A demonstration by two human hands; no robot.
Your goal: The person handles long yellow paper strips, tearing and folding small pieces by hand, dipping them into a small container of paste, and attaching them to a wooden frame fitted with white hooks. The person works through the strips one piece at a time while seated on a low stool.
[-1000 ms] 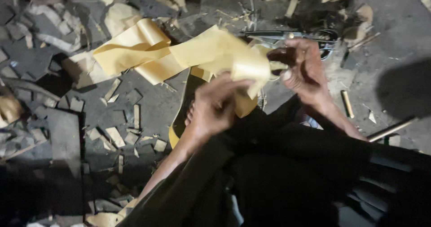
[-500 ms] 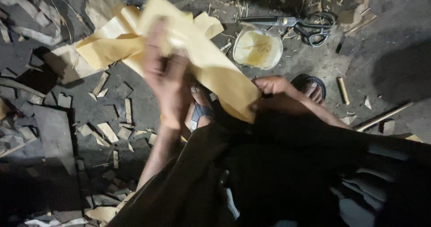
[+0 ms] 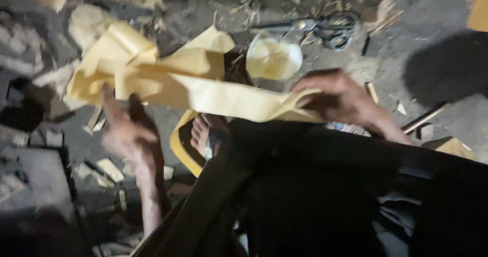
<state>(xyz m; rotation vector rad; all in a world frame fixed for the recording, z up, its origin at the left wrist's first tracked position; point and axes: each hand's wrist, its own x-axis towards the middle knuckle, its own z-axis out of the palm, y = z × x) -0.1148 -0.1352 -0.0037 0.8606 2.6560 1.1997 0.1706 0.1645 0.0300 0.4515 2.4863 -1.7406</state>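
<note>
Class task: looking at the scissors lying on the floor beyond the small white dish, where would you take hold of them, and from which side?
Probably by the dark looped handles of the scissors, coming from the right: they lie flat, the loops at their right end, the blades pointing left towards the white dish.

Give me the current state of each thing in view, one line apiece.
Yellow sheet strip: crumpled at its left end, stretched between both hands.
Right hand: closed on the strip's right end.
Left hand: blurred, fingers spread under the strip's left part; grip unclear.
Scissors: lying flat on the floor, blades look shut.
Round white container: upright, open top, pale contents.
Bare foot: resting on a yellow piece.
</note>
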